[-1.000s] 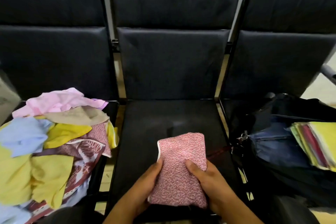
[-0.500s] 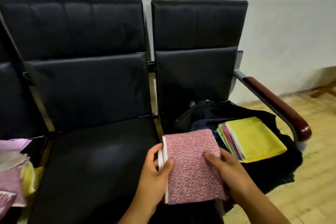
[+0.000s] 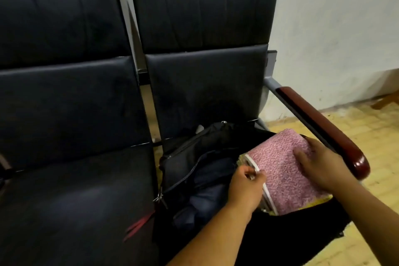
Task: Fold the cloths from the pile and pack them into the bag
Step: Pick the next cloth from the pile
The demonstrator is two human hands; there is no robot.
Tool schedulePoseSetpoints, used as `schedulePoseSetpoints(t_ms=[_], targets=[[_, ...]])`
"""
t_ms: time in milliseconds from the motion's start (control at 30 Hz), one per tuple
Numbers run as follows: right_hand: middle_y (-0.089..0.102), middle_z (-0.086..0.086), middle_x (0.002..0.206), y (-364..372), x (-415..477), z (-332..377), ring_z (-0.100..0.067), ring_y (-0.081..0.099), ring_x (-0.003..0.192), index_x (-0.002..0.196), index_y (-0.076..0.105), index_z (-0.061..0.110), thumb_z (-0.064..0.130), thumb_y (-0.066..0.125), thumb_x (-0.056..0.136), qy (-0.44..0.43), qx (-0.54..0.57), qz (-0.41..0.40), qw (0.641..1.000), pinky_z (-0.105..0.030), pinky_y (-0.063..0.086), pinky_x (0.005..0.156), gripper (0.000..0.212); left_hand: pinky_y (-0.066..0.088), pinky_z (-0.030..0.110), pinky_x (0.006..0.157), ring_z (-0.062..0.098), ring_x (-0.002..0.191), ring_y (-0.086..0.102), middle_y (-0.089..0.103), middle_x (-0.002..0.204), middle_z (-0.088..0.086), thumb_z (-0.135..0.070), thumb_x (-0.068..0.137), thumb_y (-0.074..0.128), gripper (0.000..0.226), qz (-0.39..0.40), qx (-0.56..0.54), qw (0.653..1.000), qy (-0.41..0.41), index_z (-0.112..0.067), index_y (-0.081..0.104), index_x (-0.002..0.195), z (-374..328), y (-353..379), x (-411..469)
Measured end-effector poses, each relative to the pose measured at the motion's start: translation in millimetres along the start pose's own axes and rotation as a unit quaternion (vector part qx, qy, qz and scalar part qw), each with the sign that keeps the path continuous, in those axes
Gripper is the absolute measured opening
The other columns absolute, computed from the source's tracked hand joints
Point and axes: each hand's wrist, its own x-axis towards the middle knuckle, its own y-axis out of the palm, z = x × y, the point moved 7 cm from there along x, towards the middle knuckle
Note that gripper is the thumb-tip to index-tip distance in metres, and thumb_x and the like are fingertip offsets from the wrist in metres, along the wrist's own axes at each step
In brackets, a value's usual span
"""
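A folded pink speckled cloth (image 3: 282, 168) with a white edge lies on the stack of folded cloths inside the open black bag (image 3: 194, 157) on the right seat. A yellow edge of the stack (image 3: 319, 201) peeks out below it. My left hand (image 3: 246, 188) pinches the cloth's white left edge. My right hand (image 3: 319, 166) lies on top of the cloth at its right side, fingers spread over it. The pile of unfolded cloths is out of view.
The black middle seat (image 3: 75, 201) is to the left of the bag. A red-brown armrest (image 3: 319, 123) runs along the right side of the bag, close to my right hand. Behind are the black seat backs (image 3: 205, 34) and a white wall (image 3: 334, 28).
Both hands carried the pink cloth from the middle seat rightward and set it on the yellow-topped stack in the bag. The view turned right, so the pile on the left seat left the frame.
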Motion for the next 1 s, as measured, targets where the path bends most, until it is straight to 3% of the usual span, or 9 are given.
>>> schedulePoseSetpoints(t_ms=[133, 233, 333, 433, 567, 667, 800, 900, 1000], targets=[[0.041, -0.015, 0.14, 14, 1, 1, -0.043, 0.043, 0.128, 0.151, 0.034, 0.025, 0.058, 0.064, 0.089, -0.067, -0.161, -0.069, 0.982, -0.057, 0.043, 0.1, 0.076, 0.05, 0.028, 0.085, 0.023, 0.108, 0.068, 0.069, 0.105, 0.001, -0.048, 0.092, 0.07, 0.036, 0.062, 0.088, 0.992, -0.061, -0.018, 0.065, 0.112, 21, 29, 22], [0.029, -0.007, 0.16, 41, -6, 16, -0.036, 0.027, 0.148, 0.153, 0.038, 0.033, 0.054, 0.054, 0.095, -0.196, -0.209, -0.045, 0.957, -0.06, 0.036, 0.113, 0.064, 0.047, 0.028, 0.076, 0.026, 0.101, 0.069, 0.067, 0.094, -0.001, -0.045, 0.093, 0.07, 0.032, 0.037, 0.12, 0.992, -0.023, -0.016, 0.066, 0.107, 21, 31, 31], [-0.012, 0.002, 0.171, 70, -2, 2, -0.026, -0.018, 0.156, 0.16, 0.007, 0.046, 0.068, 0.035, 0.097, -0.196, -0.255, 0.032, 0.946, -0.059, 0.013, 0.123, 0.072, 0.046, 0.033, 0.073, 0.027, 0.09, 0.065, 0.069, 0.093, 0.005, -0.037, 0.096, 0.067, 0.02, 0.006, 0.163, 0.987, 0.002, -0.017, 0.064, 0.092, 24, 24, 39], [-0.034, 0.008, 0.164, 80, -10, -13, -0.02, -0.031, 0.152, 0.158, -0.013, 0.048, 0.077, 0.023, 0.094, -0.171, -0.238, 0.03, 0.956, -0.057, 0.011, 0.125, 0.079, 0.05, 0.034, 0.083, 0.023, 0.097, 0.064, 0.065, 0.104, 0.003, -0.036, 0.094, 0.068, 0.017, -0.024, 0.197, 0.98, 0.03, -0.021, 0.059, 0.092, 28, 19, 39], [-0.028, 0.008, 0.167, 85, -33, -19, -0.018, -0.026, 0.154, 0.159, -0.01, 0.045, 0.073, 0.018, 0.098, -0.158, -0.22, -0.003, 0.963, -0.052, 0.01, 0.127, 0.073, 0.039, 0.029, 0.101, 0.013, 0.119, 0.041, 0.042, 0.128, -0.005, -0.035, 0.089, 0.067, 0.036, -0.136, 0.318, 0.903, 0.256, -0.029, 0.048, 0.119, -16, 13, 18], [-0.023, 0.002, 0.169, 95, -41, -30, -0.022, -0.023, 0.155, 0.162, -0.005, 0.036, 0.068, 0.008, 0.1, -0.145, -0.254, 0.014, 0.956, -0.055, 0.008, 0.126, 0.07, 0.028, 0.039, 0.122, 0.018, 0.147, 0.029, 0.033, 0.157, 0.001, -0.029, 0.097, 0.057, 0.053, -0.019, 0.467, 0.794, 0.389, -0.023, 0.04, 0.147, -25, 49, 13], [-0.031, 0.006, 0.166, 101, -30, -39, -0.019, -0.029, 0.153, 0.159, -0.017, 0.039, 0.062, -0.003, 0.099, -0.127, -0.233, 0.02, 0.964, -0.054, 0.001, 0.126, 0.066, -0.008, 0.041, 0.128, 0.023, 0.157, -0.02, -0.013, 0.171, 0.01, -0.04, 0.108, 0.033, 0.07, 0.089, 0.57, 0.759, 0.3, -0.016, 0.0, 0.164, 10, 68, 33], [-0.028, 0.011, 0.166, 104, -19, -37, -0.014, -0.028, 0.152, 0.156, -0.023, 0.043, 0.061, -0.006, 0.098, -0.105, -0.196, 0.014, 0.975, -0.049, 0.001, 0.126, 0.063, -0.008, 0.044, 0.128, 0.019, 0.155, -0.026, -0.021, 0.17, 0.006, -0.046, 0.107, 0.027, 0.072, 0.118, 0.586, 0.754, 0.272, -0.019, -0.007, 0.164, 17, 67, 53], [-0.016, 0.01, 0.169, 113, -10, -37, -0.015, -0.017, 0.156, 0.157, -0.02, 0.043, 0.06, -0.004, 0.099, -0.075, -0.191, 0.041, 0.978, -0.049, 0.004, 0.126, 0.063, -0.006, 0.046, 0.128, 0.018, 0.158, -0.012, -0.004, 0.173, 0.004, -0.048, 0.102, 0.031, 0.072, 0.13, 0.577, 0.767, 0.247, -0.021, 0.007, 0.165, 11, 68, 67]])
